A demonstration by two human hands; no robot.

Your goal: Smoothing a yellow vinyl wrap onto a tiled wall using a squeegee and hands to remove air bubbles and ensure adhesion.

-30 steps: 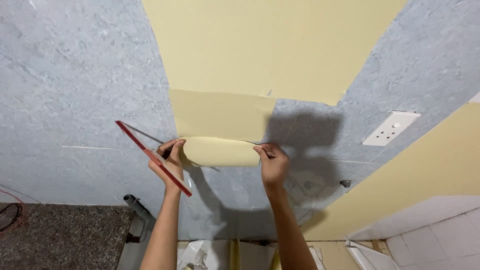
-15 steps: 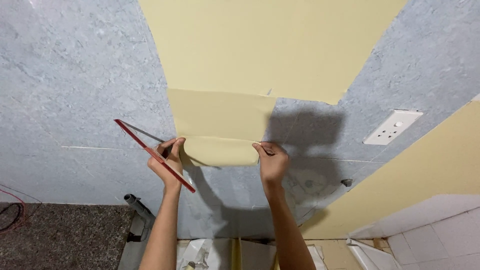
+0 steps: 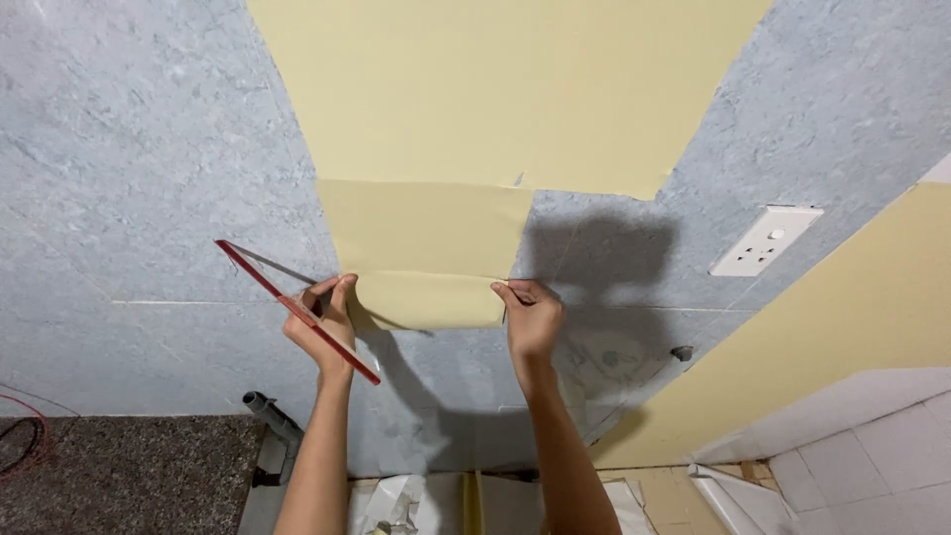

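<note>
The pale yellow sheet [image 3: 426,248] lies against the blue-grey marbled wall [image 3: 129,178], just below the large yellow panel [image 3: 495,89] already covering the wall above it. Its lower end is curled into a loose roll [image 3: 431,300], and the roll's long axis runs level, from my left hand across to my right. The flat part of the sheet points straight up from the roll to the panel's lower edge.

My left hand [image 3: 322,322] sits at the left end of the roll, fingers [image 3: 342,292] pressed together on the sheet's corner, and the same hand holds a thin red straightedge [image 3: 297,309]. The straightedge slants from upper left to lower right, crossing my palm, with both ends sticking out beyond the hand.

My right hand [image 3: 533,317] is at the right end of the roll, fingers pinched on the sheet's edge. Its shadow falls dark on the wall to the right.

A white wall socket [image 3: 765,241] sits well off to the right. A second yellow strip [image 3: 822,327] runs diagonally below it, beside white tiles [image 3: 872,436]. Down left, a speckled granite desk [image 3: 119,476] meets the wall, with a grey pipe stub [image 3: 260,404] near its end.
</note>
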